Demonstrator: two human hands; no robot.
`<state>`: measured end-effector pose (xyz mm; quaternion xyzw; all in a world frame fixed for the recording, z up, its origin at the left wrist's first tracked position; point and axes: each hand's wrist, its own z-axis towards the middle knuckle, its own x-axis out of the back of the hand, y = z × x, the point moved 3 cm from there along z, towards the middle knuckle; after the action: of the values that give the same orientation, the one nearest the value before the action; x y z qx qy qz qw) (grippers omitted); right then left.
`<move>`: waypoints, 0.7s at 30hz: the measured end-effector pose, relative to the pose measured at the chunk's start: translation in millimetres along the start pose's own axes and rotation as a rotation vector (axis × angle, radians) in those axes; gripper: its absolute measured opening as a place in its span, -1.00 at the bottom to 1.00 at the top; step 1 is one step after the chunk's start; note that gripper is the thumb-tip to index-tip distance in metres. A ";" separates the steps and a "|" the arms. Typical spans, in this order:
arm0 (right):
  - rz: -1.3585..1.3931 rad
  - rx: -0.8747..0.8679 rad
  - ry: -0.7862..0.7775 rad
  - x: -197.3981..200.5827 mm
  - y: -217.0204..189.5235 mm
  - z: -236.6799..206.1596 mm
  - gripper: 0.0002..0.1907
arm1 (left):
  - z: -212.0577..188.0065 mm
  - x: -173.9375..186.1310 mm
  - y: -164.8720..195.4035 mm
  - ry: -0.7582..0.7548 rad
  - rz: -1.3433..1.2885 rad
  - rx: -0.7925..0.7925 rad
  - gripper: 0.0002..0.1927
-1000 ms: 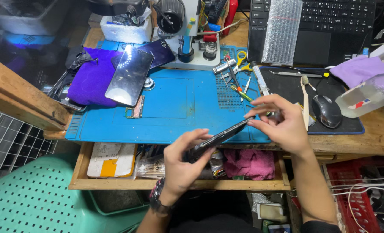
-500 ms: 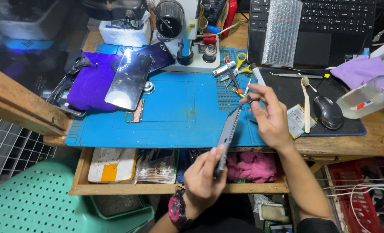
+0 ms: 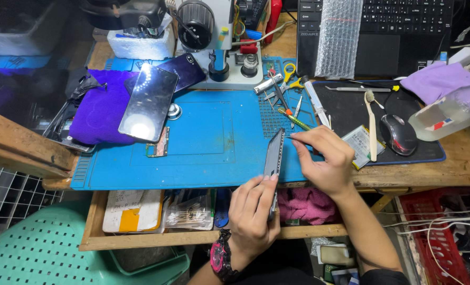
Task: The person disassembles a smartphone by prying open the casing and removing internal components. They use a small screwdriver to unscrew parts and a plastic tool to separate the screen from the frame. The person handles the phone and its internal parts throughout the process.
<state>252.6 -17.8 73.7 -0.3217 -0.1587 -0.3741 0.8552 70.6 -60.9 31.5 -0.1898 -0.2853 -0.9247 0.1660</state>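
Presently the phone [image 3: 273, 158], a slim dark slab, stands edge-on over the near edge of the blue mat [image 3: 203, 153]. Left hand [image 3: 253, 214] grips its lower end; right hand [image 3: 322, 158] pinches near its top edge. Mat centre lies open; tools [image 3: 285, 97] crowd behind, open drawer [image 3: 140, 227] below.

Glossy dark screen [image 3: 148, 103] on purple cloth [image 3: 99, 113]

Phone repair workshop: blue silicone work mat [image 3: 203, 153] on the wooden counter [image 3: 457, 163], microscope [image 3: 208, 31] at top centre, tweezers [image 3: 277, 95], loose phones [image 3: 148, 103], laptop [image 3: 383, 31] upper right.
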 end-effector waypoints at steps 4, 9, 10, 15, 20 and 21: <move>-0.045 0.038 0.045 -1.8 -2.7 -2.6 -0.80 | -4.8 -5.2 -3.0 -0.042 -0.084 0.028 -0.39; -0.066 0.130 0.042 -4.1 -9.5 -5.7 -0.78 | -8.0 -6.9 -5.7 -0.054 -0.156 0.050 -0.36; -0.077 0.141 0.038 -3.6 -11.8 -6.9 -0.78 | -8.1 -7.0 -5.6 -0.056 -0.150 0.040 -0.36; -0.056 0.203 -0.011 -0.6 -19.5 -9.9 -0.76 | -7.3 -6.2 -5.8 -0.066 -0.154 0.026 -0.36; -0.053 0.164 0.010 -2.5 -15.4 -6.7 -0.76 | -5.7 -4.7 -5.0 -0.072 -0.139 0.023 -0.35; -0.051 0.172 0.005 -2.7 -15.8 -7.1 -0.75 | -5.0 -4.4 -5.3 -0.072 -0.137 0.023 -0.35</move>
<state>239.3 -29.2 73.8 -0.2420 -0.1962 -0.3818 0.8701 71.0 -58.9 23.2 -0.2012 -0.3140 -0.9231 0.0940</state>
